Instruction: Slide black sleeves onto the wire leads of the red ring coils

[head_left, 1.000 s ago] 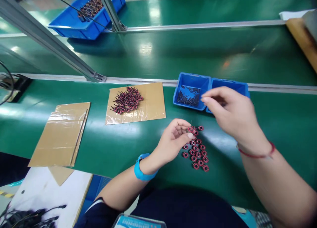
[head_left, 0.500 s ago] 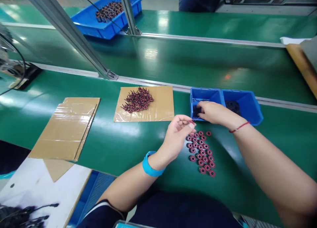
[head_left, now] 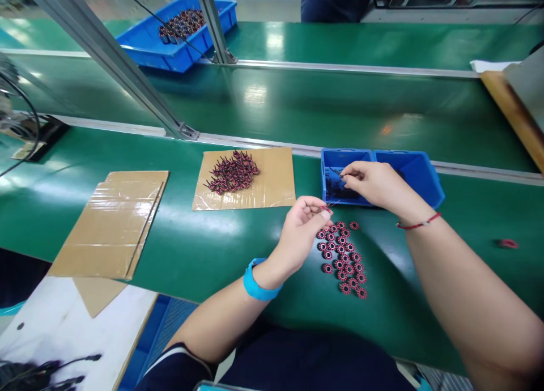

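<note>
My left hand (head_left: 301, 230) pinches a small red-and-black wound motor stator (head_left: 327, 208), with thin wire ends sticking out of it. Above the left blue bin (head_left: 323, 178), my right hand (head_left: 373, 186) is closed on a short thin black piece (head_left: 335, 171), perhaps a tube. More dark pieces (head_left: 346, 192) lie in that bin. Loose ring-shaped stators (head_left: 345, 258) are spread on the green bench just below my hands. Farther left, a pile of stators with black stems (head_left: 236, 173) rests on a cardboard sheet (head_left: 276, 178).
Stacked cardboard (head_left: 106, 226) lies on the left of the bench. A second blue bin (head_left: 419, 178) adjoins the first, partly behind my right hand. A metal post (head_left: 123, 68) slants over the bench. Across the rail stands a blue tray (head_left: 178, 59) of parts. A red piece (head_left: 507, 243) lies at right.
My right hand has lifted out of the left blue bin and now shows a thin black piece between its fingertips. My left hand still holds the stator in nearly the same place.
</note>
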Available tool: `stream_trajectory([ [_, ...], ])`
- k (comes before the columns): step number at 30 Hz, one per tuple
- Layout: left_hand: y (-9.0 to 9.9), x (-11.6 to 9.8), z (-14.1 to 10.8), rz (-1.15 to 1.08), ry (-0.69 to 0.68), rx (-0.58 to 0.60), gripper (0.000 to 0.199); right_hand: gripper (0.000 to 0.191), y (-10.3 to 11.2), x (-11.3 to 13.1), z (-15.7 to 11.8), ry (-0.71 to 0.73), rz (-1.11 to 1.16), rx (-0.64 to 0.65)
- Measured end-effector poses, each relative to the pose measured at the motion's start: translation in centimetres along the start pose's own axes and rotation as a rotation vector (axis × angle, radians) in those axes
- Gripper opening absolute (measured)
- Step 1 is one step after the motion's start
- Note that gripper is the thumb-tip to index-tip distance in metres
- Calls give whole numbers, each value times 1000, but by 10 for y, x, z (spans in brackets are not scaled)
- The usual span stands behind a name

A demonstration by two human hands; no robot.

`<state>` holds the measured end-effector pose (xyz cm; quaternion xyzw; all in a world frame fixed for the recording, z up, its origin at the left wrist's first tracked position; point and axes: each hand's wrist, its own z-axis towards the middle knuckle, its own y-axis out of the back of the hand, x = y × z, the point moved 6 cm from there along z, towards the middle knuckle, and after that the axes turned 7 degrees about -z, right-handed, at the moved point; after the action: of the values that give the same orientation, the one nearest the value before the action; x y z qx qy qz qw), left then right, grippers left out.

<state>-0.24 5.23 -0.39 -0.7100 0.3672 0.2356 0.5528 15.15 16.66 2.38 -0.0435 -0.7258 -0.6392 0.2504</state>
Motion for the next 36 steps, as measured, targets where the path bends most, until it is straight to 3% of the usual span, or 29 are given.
stream_trajectory([
  [5, -1, 1, 0, 33, 6, 15, 18, 8, 3, -7, -17, -73, 330, -40],
  [11, -3, 3, -5, 66, 38, 44, 17, 10, 2, 1, -47, -185, 939, -126],
  [17, -7, 12, -11, 145, 95, 130, 20, 9, -17, 8, -84, -248, 1259, -50],
  [22, -12, 13, -16, 241, 98, 198, 21, 4, -15, 9, -99, -191, 1257, -111],
  [36, -14, 10, -19, 227, 98, 194, 21, 2, -10, 12, -105, -135, 1170, -53],
])
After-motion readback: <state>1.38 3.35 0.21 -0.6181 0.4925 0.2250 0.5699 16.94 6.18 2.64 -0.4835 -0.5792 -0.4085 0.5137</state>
